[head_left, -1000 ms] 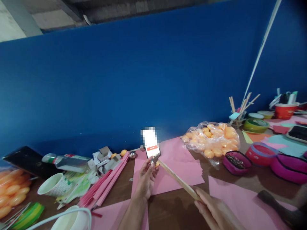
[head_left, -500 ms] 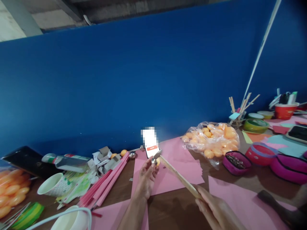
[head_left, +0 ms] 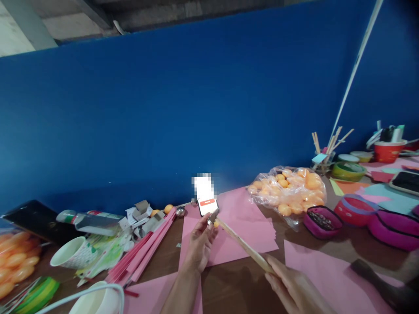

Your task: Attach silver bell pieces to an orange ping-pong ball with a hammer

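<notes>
My left hand (head_left: pixel 198 244) reaches forward over a pink paper sheet (head_left: pixel 244 226) and pinches a small orange ball (head_left: pixel 216 224) with a metal piece at its fingertips. My right hand (head_left: pixel 291 288), low at the right, grips the near end of a long wooden stick (head_left: pixel 244 246). The stick's far end carries a small metal head that sits right at the ball. Just behind the ball, a lit phone (head_left: pixel 206 194) leans against the blue wall.
A clear bag of orange balls (head_left: pixel 290 189) lies to the right, with pink and red pouches (head_left: pixel 322 221) beyond it. On the left are pink paper strips (head_left: pixel 144 250), a white cup (head_left: pixel 70 257), cardboard scraps and more orange balls (head_left: pixel 15 261). A pot of sticks (head_left: pixel 324 152) stands by the wall.
The stick's metal head rose slightly half a second ago and is back down at the ball. Both hands have barely shifted.
</notes>
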{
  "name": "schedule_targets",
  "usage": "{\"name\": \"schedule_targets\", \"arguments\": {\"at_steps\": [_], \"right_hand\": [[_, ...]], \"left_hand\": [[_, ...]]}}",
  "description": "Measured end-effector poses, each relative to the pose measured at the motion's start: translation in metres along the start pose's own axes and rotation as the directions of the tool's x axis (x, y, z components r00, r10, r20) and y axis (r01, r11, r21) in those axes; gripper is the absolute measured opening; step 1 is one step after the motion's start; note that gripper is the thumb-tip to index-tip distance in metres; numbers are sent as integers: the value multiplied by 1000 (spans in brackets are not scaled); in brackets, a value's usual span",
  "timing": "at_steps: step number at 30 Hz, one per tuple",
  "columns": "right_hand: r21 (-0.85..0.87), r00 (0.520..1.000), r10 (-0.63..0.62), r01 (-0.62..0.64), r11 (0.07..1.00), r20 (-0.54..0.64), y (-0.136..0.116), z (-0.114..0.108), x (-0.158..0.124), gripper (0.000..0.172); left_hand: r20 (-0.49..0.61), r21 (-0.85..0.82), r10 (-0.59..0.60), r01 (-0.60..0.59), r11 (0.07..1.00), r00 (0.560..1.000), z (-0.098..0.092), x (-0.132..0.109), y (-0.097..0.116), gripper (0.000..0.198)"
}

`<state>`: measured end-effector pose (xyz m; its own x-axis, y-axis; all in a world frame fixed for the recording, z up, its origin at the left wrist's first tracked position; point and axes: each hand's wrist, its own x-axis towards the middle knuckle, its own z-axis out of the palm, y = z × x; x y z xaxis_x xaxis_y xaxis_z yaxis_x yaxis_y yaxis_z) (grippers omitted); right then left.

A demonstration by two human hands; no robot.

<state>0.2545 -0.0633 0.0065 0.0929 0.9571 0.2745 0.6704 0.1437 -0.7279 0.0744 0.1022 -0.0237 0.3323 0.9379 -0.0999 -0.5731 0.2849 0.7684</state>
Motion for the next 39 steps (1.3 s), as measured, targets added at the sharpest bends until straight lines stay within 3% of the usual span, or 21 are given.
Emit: {"name": "schedule_targets", "arguments": {"at_steps": [12,19,29,39], "right_hand": [[-1,997,-2,2,1000,-77,-11,-4,-5,26],[0,1000,1,-1,1000,-7,2,0,-1,27],[-3,1000,-16,16,1000,3,2,0,-1,26],[4,1000,-20,20,1000,-10,0,1,-2,27]], "left_hand": [[-5,39,17,-17,999,1000,-2,1,-2,49],[-3,51,-17,17,999,1000,1,-1,0,52],[-12,11,-4,4,1000,1000,-1,0,-2,39],[34,9,-16,16,1000,999,0,0,-1,43]]}}
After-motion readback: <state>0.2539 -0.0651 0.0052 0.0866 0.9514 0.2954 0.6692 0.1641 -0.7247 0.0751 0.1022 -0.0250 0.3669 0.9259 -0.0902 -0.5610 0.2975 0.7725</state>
